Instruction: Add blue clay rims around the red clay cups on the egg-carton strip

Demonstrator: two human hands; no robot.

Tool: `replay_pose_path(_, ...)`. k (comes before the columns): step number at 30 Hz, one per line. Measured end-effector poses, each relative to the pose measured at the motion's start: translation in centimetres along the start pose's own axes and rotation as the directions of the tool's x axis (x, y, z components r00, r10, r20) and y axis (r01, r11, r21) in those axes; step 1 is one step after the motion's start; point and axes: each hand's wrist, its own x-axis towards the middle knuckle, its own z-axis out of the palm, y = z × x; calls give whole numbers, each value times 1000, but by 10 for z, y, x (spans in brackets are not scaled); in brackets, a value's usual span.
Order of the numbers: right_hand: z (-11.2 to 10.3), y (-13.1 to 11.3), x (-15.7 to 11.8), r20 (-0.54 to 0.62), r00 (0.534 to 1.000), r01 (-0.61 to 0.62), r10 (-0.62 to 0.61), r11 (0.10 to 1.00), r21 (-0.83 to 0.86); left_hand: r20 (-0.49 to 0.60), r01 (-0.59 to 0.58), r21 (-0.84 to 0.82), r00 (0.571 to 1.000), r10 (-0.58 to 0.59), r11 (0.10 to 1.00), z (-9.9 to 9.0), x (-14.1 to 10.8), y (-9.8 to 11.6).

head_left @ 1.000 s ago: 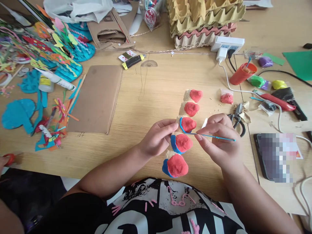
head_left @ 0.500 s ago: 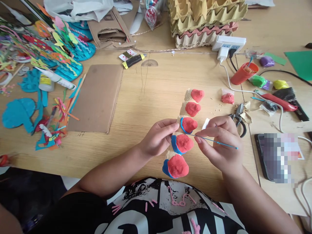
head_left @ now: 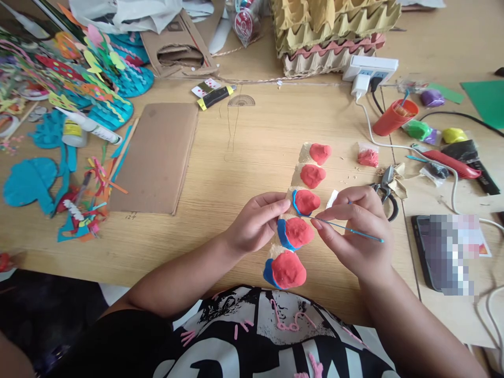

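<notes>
My left hand (head_left: 262, 220) pinches the left edge of a pale egg-carton strip (head_left: 296, 177), whose several bumps run in a row toward my body. Each bump bears a lump of red clay (head_left: 289, 269). Blue clay (head_left: 282, 232) lines the left and lower sides of the three nearest lumps; the two farthest have none. My right hand (head_left: 354, 226) is closed on a thin blue stick (head_left: 366, 234), held between thumb and fingers. Its tip touches or nearly touches the strip between the third and fourth lumps.
Flat cardboard (head_left: 153, 157) and blue paper shapes (head_left: 29, 181) lie at left. Egg trays (head_left: 334, 31) are stacked at the back. On the right are a red cup (head_left: 396, 116), pliers (head_left: 386, 191), a phone (head_left: 427, 252), a power strip (head_left: 370, 68) and bagged clay (head_left: 368, 156).
Both hands keep their grips and nearly the same places. The strip and the stick have barely shifted.
</notes>
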Motion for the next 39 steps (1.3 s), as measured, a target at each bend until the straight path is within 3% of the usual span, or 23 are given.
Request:
replay_pose_path(10, 2, -3, -2, -41, 994, 96, -104, 982, -160, 12, 27, 8, 1000, -27, 1000, -2, -1, -1)
replay_pose_path(16, 5, -2, -4, -70, 995, 70, -77, 993, -94, -29, 45, 8, 999, -44, 999, 1, -2, -2)
replay_pose_path(24, 0, -2, -3, 20, 1000, -2, 0, 996, 91, -35, 33, -6, 999, -33, 999, 2, -2, 1)
replay_pose_path(32, -5, -5, 2, 48, 990, 133, -129, 988, -74, -61, 54, 23, 997, -53, 998, 3, -2, 3)
replay_pose_path(39, -4, -6, 2, 47, 992, 124, -119, 986, -108, -87, 73, 69, 994, -67, 995, 3, -3, 2)
